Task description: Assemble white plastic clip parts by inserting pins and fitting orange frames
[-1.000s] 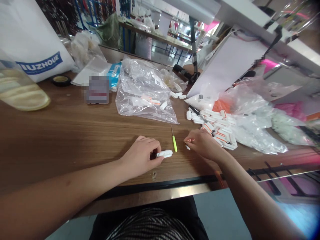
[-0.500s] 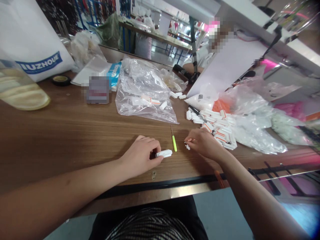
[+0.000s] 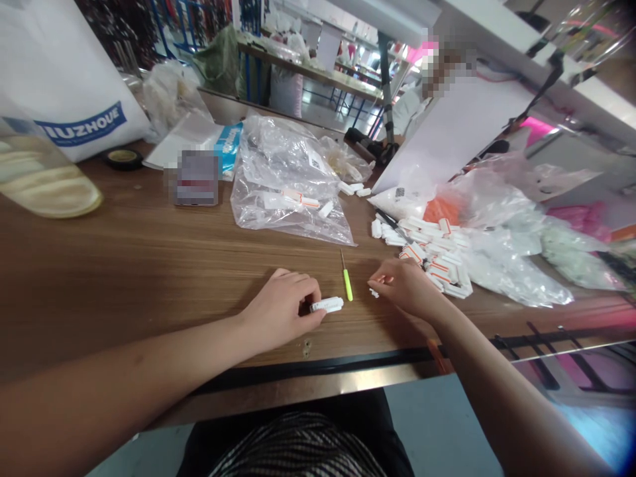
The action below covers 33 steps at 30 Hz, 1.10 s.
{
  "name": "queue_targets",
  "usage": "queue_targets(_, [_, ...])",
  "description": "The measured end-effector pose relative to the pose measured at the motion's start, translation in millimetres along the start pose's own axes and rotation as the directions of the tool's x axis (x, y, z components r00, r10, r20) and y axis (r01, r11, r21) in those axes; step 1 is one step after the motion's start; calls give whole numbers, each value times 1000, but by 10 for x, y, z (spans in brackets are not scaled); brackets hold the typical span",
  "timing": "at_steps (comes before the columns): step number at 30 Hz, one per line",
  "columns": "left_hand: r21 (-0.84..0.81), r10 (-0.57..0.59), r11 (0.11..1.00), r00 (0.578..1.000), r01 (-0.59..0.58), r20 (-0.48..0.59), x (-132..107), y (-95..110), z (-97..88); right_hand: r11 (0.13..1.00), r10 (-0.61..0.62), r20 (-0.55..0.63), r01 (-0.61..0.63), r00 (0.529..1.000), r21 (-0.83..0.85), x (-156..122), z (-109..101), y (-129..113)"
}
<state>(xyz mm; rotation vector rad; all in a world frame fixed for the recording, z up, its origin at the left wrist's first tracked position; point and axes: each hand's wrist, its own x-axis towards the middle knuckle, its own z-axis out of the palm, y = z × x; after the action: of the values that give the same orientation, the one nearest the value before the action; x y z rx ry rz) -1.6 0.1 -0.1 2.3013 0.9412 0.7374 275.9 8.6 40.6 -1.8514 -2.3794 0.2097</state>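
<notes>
Between thumb and fingers, my left hand (image 3: 285, 301) grips a small white plastic piece (image 3: 328, 305), long and narrow, low over the table. My right hand (image 3: 405, 285) is closed with its fingertips pinched, just beside a few tiny white bits (image 3: 373, 293) on the wood; what it holds, if anything, is too small to make out. A screwdriver-like tool with a yellow-green handle (image 3: 347, 285) and thin metal shaft lies between the two hands. Right behind my right hand is a pile of white plastic pieces (image 3: 437, 248), some with orange strips.
A clear plastic bag (image 3: 283, 179) with several white pieces lies at the back middle. Filled plastic bags (image 3: 511, 258) crowd the right side. A dark blurred device (image 3: 196, 179), a black tape roll (image 3: 122, 159) and a large white sack (image 3: 64, 86) stand at the back left.
Almost nothing differs. My right fingertips have shifted very slightly beside the tiny white bits, while my left hand keeps its grip on the white plastic piece.
</notes>
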Motion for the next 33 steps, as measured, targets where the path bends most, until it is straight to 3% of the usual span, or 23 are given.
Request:
queue_targets(5, [-3,2,1000,1000,-2,1,-16,15,-5,979,23,3,-23,1000,202,-9,20,-101])
queue_targets(10, [-6,10,1000,1000,-10,-17,-21,8,4,905,-134,-39,138,990,402,-121,23,-473])
queue_targets(13, [-11,8,1000,1000,-9,-9,-16,10,2,906,-218,-28,213,976,367,-165,45,-610])
queue_targets(18, [-13,6,1000,1000,-6,-6,-10,13,-4,921,-290,-57,295,955,254,-164,110,-623])
queue_targets(28, [-25,5,1000,1000,-5,-17,-10,16,-1,920,-392,-58,393,918,7,-209,61,-714])
queue_targets(33, [-22,5,1000,1000,-5,-11,-14,22,-4,917,-398,-104,396,912,-36,-302,45,-715])
